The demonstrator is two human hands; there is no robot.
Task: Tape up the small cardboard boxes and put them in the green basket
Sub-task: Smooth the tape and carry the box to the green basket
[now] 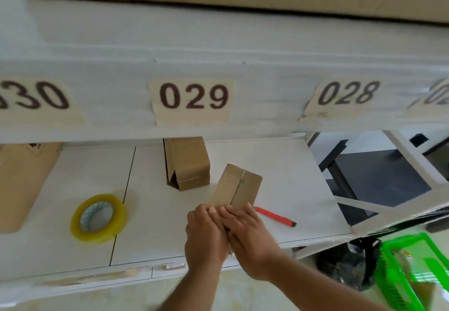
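Near shelf edge (145, 261), both hands (226, 233) around small box (237, 186).

Shelf edge has numbered tags stuck along it: "029" (193, 98) dead center at 12 o'clock, "028" (345, 95) off toward 2, and one ending "30" (36, 99) at 10, cut off. Another tag (435, 99) far right is only partly readable.

A white shelf unit (218, 50) fills the view — number labels (193, 99) reading 030, 029 and 028 stuck along its front edge. Below lies a white surface (279, 164) with dark seams. Pale glossy floor (233, 296) shows beneath; a dark table (379, 177) stands at right.
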